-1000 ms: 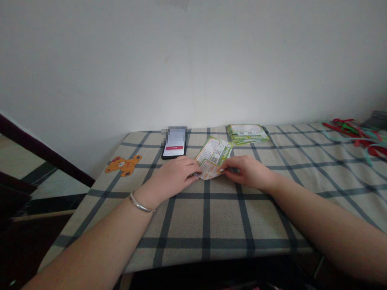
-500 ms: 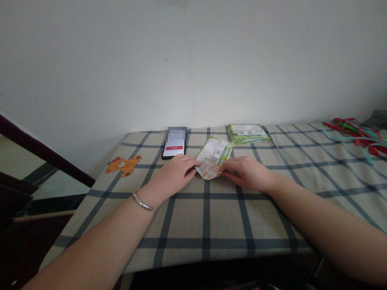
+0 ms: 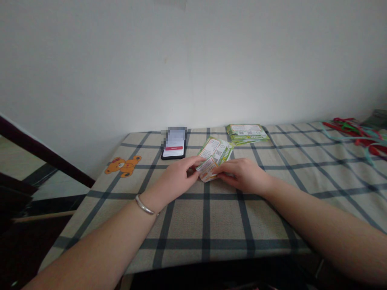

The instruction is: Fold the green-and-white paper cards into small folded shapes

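A green and white printed leaflet [image 3: 215, 150] lies at a slant over the checked tablecloth, its near end folded up over itself. My left hand [image 3: 181, 172] pinches the left edge of the fold between thumb and fingers; a silver bangle circles that wrist. From the other side my right hand [image 3: 242, 174] grips the folded part, its fingers covering the right corner. Behind the leaflet to the right sits a stack of similar leaflets [image 3: 248, 133], slightly fanned at the bottom.
A smartphone [image 3: 174, 147] with a lit screen lies left of the leaflet. A teddy bear picture [image 3: 123, 166] marks the tablecloth [image 3: 181, 217] at left. Red, green and pale blue ribbons [image 3: 359, 135] lie at the far right. A white wall [image 3: 193, 64] backs the table.
The leaflet's near end is folded further over. My right fingers have slid left onto the folded part, and my left hand has shifted slightly right.
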Action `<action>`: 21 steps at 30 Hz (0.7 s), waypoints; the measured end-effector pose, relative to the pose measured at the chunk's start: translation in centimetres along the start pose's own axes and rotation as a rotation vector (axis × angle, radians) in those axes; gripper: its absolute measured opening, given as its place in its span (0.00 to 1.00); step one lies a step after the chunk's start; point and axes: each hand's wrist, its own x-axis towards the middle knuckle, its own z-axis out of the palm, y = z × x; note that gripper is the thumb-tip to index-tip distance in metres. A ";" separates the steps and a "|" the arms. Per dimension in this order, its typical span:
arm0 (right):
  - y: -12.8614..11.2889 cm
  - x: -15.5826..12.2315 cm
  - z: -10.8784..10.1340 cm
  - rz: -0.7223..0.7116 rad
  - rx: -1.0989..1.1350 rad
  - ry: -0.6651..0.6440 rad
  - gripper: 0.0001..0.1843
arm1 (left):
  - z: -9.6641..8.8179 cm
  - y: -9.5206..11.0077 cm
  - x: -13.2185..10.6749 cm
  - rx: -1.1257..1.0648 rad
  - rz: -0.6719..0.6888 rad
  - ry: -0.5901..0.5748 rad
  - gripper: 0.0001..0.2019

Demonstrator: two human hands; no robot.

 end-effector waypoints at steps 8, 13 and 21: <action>-0.5 0.4 0.4 -0.020 0.075 0.253 0.06 | 1.1 -0.1 0.0 -0.436 -0.203 0.062 0.11; -0.8 0.7 0.6 -0.094 0.106 0.431 0.06 | 1.2 0.9 0.0 -0.569 -0.236 0.056 0.07; -0.9 0.6 1.1 -0.033 0.098 0.414 0.06 | 1.2 1.7 -0.1 -0.590 -0.277 0.103 0.05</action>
